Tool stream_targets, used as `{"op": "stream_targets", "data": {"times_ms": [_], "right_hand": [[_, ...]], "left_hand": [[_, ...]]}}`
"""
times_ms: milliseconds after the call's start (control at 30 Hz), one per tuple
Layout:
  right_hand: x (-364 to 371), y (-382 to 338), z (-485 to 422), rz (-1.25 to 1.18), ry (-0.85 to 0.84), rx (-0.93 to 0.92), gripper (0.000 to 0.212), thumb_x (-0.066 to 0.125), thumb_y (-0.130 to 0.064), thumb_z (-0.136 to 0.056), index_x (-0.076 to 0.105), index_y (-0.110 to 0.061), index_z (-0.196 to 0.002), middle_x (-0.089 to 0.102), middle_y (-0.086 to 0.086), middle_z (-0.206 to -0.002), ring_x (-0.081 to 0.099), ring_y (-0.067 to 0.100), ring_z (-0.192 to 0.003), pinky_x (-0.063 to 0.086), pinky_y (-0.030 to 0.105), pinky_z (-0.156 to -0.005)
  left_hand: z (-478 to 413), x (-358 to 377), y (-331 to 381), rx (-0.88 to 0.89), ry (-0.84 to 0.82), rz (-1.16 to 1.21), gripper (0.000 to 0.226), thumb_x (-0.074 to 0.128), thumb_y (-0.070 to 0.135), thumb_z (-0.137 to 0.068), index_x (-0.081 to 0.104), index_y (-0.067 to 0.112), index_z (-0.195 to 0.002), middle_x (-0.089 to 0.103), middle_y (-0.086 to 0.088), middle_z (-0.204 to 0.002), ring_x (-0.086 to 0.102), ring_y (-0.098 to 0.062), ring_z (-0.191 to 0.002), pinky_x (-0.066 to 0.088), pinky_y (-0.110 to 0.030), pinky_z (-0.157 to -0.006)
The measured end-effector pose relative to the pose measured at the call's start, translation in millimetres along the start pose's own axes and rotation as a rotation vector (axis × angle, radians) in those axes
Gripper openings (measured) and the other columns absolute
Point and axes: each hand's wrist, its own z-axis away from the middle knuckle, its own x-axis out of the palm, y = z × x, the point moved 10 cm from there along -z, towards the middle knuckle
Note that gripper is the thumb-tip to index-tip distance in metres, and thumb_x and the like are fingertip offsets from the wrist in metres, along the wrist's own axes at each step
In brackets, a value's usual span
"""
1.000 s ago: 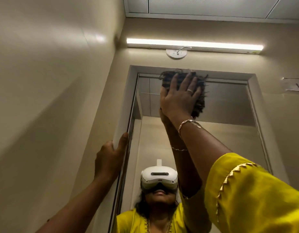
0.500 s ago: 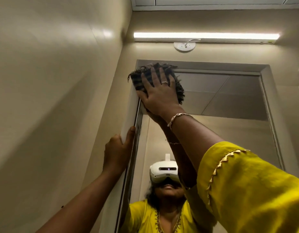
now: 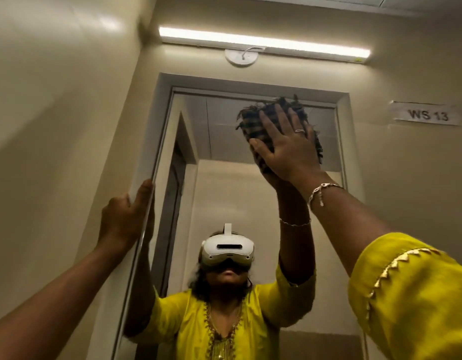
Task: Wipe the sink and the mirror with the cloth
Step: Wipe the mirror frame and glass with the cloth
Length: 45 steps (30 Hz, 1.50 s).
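Note:
A tall mirror (image 3: pixel 224 141) in a pale frame hangs on the wall in front of me. My right hand (image 3: pixel 287 149) presses a dark checked cloth (image 3: pixel 256 118) flat against the glass near the upper right of the mirror, fingers spread and straight. The cloth's frayed edges stick out above and beside the hand. My left hand (image 3: pixel 126 216) grips the left edge of the mirror frame at mid height, thumb on the front. The sink is out of view.
A lit tube lamp (image 3: pixel 263 44) runs above the mirror, with a round white fitting (image 3: pixel 241 57) under it. A paper label reading WS 13 (image 3: pixel 427 115) is on the wall at right. A beige side wall (image 3: pixel 55 126) stands close at left.
My right hand has slid the cloth from the mirror's upper left corner across to its upper right. My left hand has stayed on the frame's left edge.

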Motion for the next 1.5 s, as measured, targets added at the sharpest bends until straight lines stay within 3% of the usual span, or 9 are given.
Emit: {"op": "stream_targets", "data": {"times_ms": [267,533,1000,1100,1200,1300,1400,1500], "right_hand": [[-19,86,20,0.05,0.034,0.223,0.072,0.011,-0.062,-0.081,0.012,-0.032,-0.147,0.005,0.005,-0.158,0.004,0.029,-0.144,0.005,0.045,-0.115],[-10,53,30,-0.077,0.122,0.456,0.059,0.022,-0.05,-0.096,0.009,-0.024,-0.148,0.0,0.012,-0.157,-0.003,0.033,-0.144,-0.003,0.049,-0.115],[-1,-101,-39,-0.17,0.054,0.254,0.06,0.019,-0.048,-0.098,0.003,-0.02,-0.148,-0.011,0.017,-0.155,-0.01,0.037,-0.142,-0.005,0.053,-0.114],[3,-135,-45,-0.176,0.029,0.169,0.06,0.019,-0.048,-0.098,0.003,-0.02,-0.149,-0.013,0.018,-0.155,-0.012,0.037,-0.142,-0.007,0.054,-0.113],[11,-166,-48,-0.173,-0.032,0.028,0.06,0.02,-0.049,-0.098,0.004,-0.022,-0.149,-0.013,0.015,-0.156,-0.015,0.036,-0.142,-0.01,0.053,-0.112],[13,-174,-48,-0.164,-0.061,-0.044,0.059,0.02,-0.05,-0.097,0.004,-0.025,-0.149,-0.011,0.012,-0.156,-0.015,0.033,-0.142,-0.01,0.051,-0.113],[12,-165,-45,-0.129,-0.048,-0.093,0.058,0.021,-0.052,-0.096,0.008,-0.028,-0.148,-0.007,0.008,-0.157,-0.012,0.03,-0.144,-0.01,0.048,-0.114],[8,-144,-40,-0.111,-0.019,-0.107,0.059,0.023,-0.054,-0.095,0.011,-0.03,-0.147,-0.004,0.005,-0.158,-0.008,0.027,-0.145,-0.008,0.045,-0.115]], "left_hand": [[-1,3,-4,0.005,-0.021,0.014,0.05,0.038,0.045,-0.091,0.038,0.007,-0.057,0.038,-0.01,-0.053,0.038,-0.021,-0.049,0.028,-0.023,-0.051],[-6,8,-14,-0.031,-0.068,0.061,0.052,0.037,0.049,-0.089,0.041,0.006,-0.06,0.04,-0.012,-0.055,0.04,-0.023,-0.051,0.032,-0.026,-0.054],[-3,5,-8,0.008,-0.055,0.04,0.052,0.036,0.048,-0.088,0.038,0.006,-0.057,0.037,-0.012,-0.053,0.038,-0.021,-0.048,0.031,-0.026,-0.052],[-1,4,-6,0.023,-0.063,0.032,0.064,0.031,0.067,-0.076,0.036,0.007,-0.055,0.035,-0.011,-0.051,0.035,-0.02,-0.046,0.029,-0.025,-0.051],[1,1,-3,0.046,-0.045,0.017,0.089,0.017,0.095,-0.046,0.035,0.009,-0.054,0.035,-0.009,-0.05,0.035,-0.02,-0.044,0.028,-0.022,-0.049],[0,1,-4,0.055,-0.047,0.0,0.095,0.011,0.099,-0.036,0.034,0.009,-0.053,0.034,-0.008,-0.049,0.034,-0.019,-0.043,0.027,-0.022,-0.049],[0,2,-2,0.061,-0.055,-0.015,0.09,0.015,0.095,-0.047,0.035,0.008,-0.054,0.036,-0.009,-0.05,0.036,-0.02,-0.044,0.029,-0.024,-0.05],[-1,2,-4,0.043,-0.051,-0.019,0.064,0.029,0.068,-0.074,0.038,0.007,-0.056,0.037,-0.011,-0.053,0.038,-0.022,-0.049,0.029,-0.025,-0.052]]}}
